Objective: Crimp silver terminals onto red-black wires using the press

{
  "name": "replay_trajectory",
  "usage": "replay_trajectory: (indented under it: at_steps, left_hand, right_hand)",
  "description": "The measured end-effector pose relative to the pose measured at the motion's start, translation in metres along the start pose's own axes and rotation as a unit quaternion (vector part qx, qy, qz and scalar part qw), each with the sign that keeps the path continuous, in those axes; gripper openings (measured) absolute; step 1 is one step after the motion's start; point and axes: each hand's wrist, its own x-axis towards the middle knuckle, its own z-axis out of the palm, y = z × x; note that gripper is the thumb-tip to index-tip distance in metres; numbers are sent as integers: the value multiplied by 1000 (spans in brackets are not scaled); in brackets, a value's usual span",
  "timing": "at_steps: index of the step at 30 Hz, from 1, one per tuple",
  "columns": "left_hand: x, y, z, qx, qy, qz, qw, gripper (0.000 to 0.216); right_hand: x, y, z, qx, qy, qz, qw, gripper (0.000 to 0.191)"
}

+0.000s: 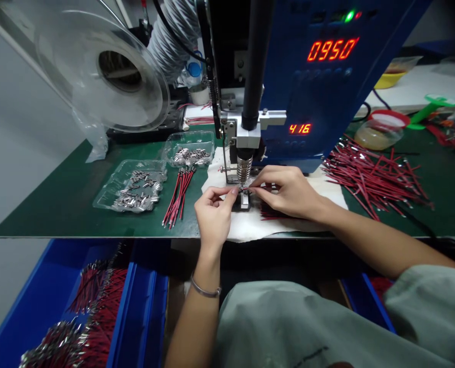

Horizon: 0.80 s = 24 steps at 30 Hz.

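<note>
The thumb and forefinger of the left hand [215,210] are brought together in a pinch at the left side of the small metal block [244,200], and those of the right hand [286,190] are drawn close at its right side. Whether anything is gripped by either hand cannot be told, as the fingertips are too small and crowded to read. The block is set between the two pinches, just under the coiled spring [244,169] of the blue machine [307,97]. Red and black wires [279,213] are laid on the white cloth [250,231], beneath the right hand and to the right of the block. A bunch of wires [179,197] is placed left of the left hand, beside the clear tray [106,189] filled with metal pieces [139,191].
</note>
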Motion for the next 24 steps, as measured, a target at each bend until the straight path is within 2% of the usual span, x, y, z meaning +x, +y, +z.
replay_trajectory:
  at_steps: [6, 11, 18, 24]
  left_hand:
    - [-1, 1, -2, 1, -6, -21, 1000, 25]
    - [-2, 3, -1, 26, 3, -6, 1000, 25]
    - [-3, 4, 0, 33, 6, -3, 999, 24]
    - [-3, 4, 1, 30, 1, -5, 1000, 24]
  right_hand:
    - [0, 2, -1, -10, -34, -36, 999, 16]
    - [0, 4, -1, -22, -62, -43, 997, 17]
    - [2, 3, -1, 4, -46, -54, 997, 15]
    - [2, 3, -4, 13, -62, -56, 996, 15]
